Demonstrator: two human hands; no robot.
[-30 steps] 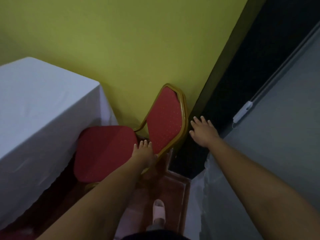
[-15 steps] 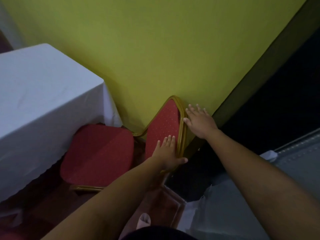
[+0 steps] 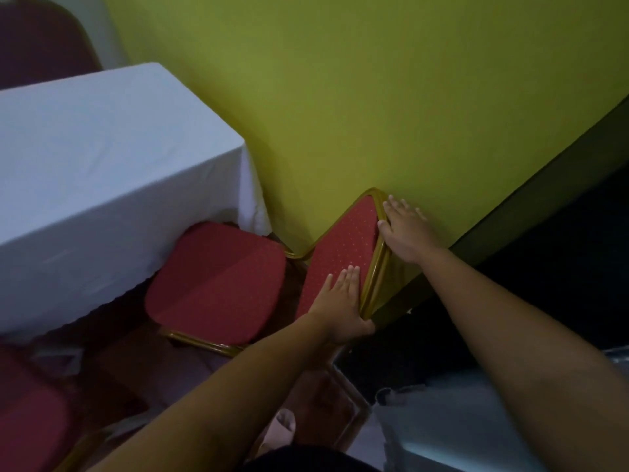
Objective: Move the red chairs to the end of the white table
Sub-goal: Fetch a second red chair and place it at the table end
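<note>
At the table (image 3: 102,148) end the chair (image 3: 218,284) sits, seat just beside the cloth (image 3: 253,202). My left hand (image 3: 340,301) and right hand (image 3: 405,229) have just reached its backrest (image 3: 343,247), fingers straight, pressed flat, clasping nothing: settling it there or taking it away, undecidable.

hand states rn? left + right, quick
Left hand: open, straight fingers pressed flat on the front of the red chair backrest.
Right hand: open, straight fingers resting on the backrest's rear side by the top edge.
</note>
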